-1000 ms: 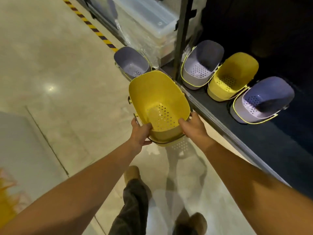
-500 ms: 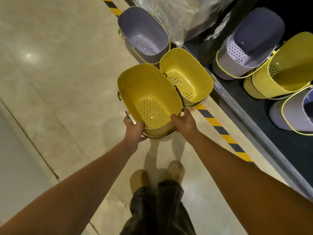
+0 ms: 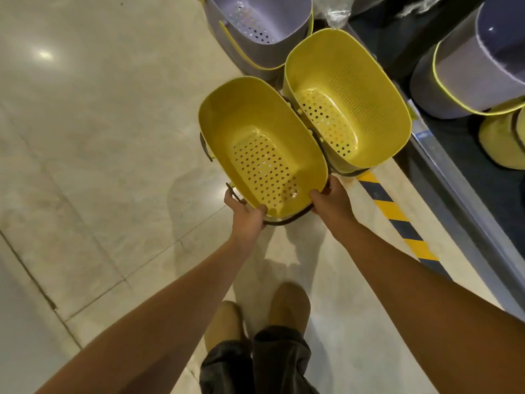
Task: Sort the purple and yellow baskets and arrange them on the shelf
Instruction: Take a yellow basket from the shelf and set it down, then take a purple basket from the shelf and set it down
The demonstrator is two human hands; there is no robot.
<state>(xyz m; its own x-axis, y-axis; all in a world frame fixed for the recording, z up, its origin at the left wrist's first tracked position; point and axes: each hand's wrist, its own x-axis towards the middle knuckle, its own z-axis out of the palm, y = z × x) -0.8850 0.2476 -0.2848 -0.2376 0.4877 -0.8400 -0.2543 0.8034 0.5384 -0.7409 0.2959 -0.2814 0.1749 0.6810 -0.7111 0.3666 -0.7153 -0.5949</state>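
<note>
I hold a yellow perforated basket [image 3: 255, 132] by its near rim, low over the floor. My left hand [image 3: 245, 216] grips the rim's near-left corner and my right hand [image 3: 331, 199] grips the near-right corner. A second yellow basket [image 3: 352, 92] stands on the floor, touching the held one's right side. A purple basket [image 3: 255, 27] with a yellow handle stands on the floor beyond both. On the dark low shelf [image 3: 454, 172] at the right sit another purple basket [image 3: 477, 69] and part of a yellow basket [image 3: 502, 140].
A yellow-and-black hazard stripe [image 3: 397, 214] runs on the pale tiled floor [image 3: 99, 137] along the shelf's metal edge. My two feet [image 3: 261, 317] stand below the held basket. Crumpled clear plastic wrap [image 3: 335, 9] shows at the top behind the baskets.
My view has dropped and closed in on the floor baskets. The held yellow basket has moved down beside the second yellow basket, which was hidden one second ago. Both hands keep their grip.
</note>
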